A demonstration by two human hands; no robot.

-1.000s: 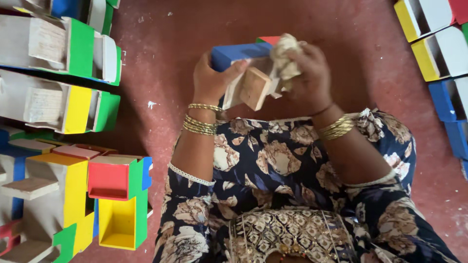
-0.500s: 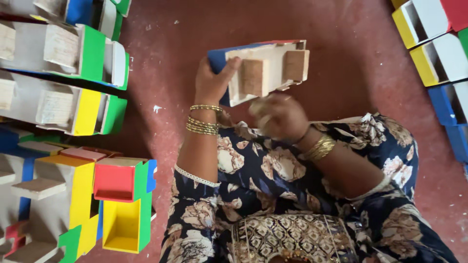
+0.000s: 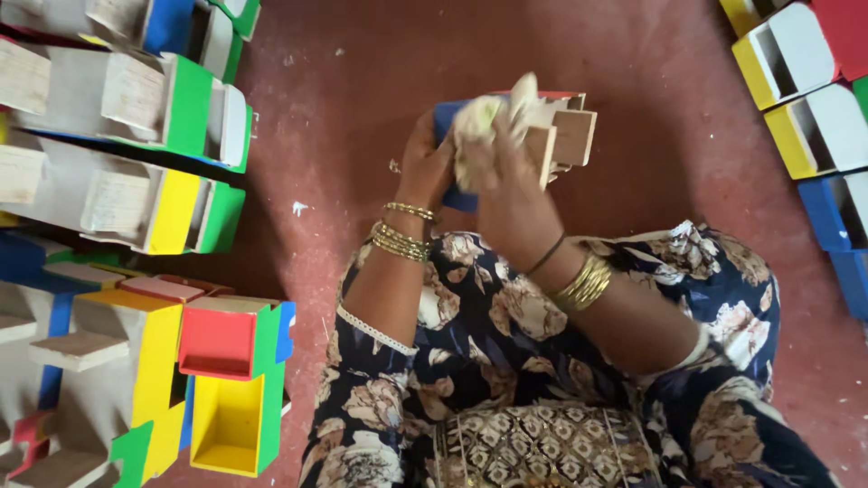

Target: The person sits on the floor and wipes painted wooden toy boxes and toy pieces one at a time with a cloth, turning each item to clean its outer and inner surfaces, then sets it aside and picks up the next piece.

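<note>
I hold a small wooden box (image 3: 565, 134) with a blue side, a red edge and bare wood compartments above my lap. My left hand (image 3: 425, 163) grips its blue left end. My right hand (image 3: 506, 185) presses a crumpled whitish cloth (image 3: 484, 122) against the box's open face. Both wrists carry gold bangles. A dark floral dress covers my knees below.
Painted wooden boxes in green, yellow, blue and red (image 3: 154, 208) are stacked on the left; a red and yellow one (image 3: 226, 380) lies nearest. More boxes (image 3: 805, 90) line the right edge. The floor (image 3: 344, 108) is dark red.
My right hand, which had dropped toward my lap, has come back up with the cloth onto the box. The box stayed in my left hand.
</note>
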